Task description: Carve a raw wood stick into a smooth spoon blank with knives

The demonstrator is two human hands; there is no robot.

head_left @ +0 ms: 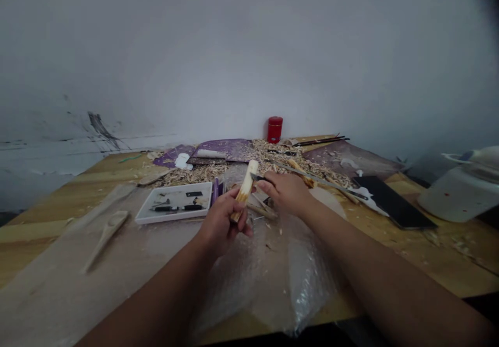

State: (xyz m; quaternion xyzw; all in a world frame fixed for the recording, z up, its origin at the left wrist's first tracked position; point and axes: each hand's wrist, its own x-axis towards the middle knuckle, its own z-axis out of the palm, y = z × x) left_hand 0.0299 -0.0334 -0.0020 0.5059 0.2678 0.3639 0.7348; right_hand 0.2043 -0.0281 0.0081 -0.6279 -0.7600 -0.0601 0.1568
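The left hand point(222, 219) curls its fingers around the lower part of a short, thick wooden stick, pale and peeled at the top and yellow-brown below point(248, 183). The stick is held above the middle of a light-brown wooden table point(35, 235), in front of a heap of pale, curled wood shavings point(210, 173). Its long axis runs away from the person and leans somewhat to the right: the brown end sits low in the left palm, and the pale end points forward toward the grey-white wall point(234, 66). How steeply it is raised is hard to tell.

The right hand point(286, 191) is closed on a small knife with a dark blade point(256, 177). The blade points left, crosswise to the stick, and lies against or just over its pale part; actual contact cannot be made out.

Left of the stick, a shallow white rectangular tray point(163, 219) contains a slim tool with black grips point(175, 208), lying roughly sideways. Nearer the person, a pale wooden spoon point(104, 238) rests on translucent plastic sheeting point(136, 248), bowl forward and right, handle back toward the left, its axis leaning the same way as the stick's. Beyond the shavings a red cylindrical tin point(275, 130) stands upright near the wall. To the right lie a dark flat rectangular slab point(393, 201) and, beside it, a white rounded pot point(448, 196).
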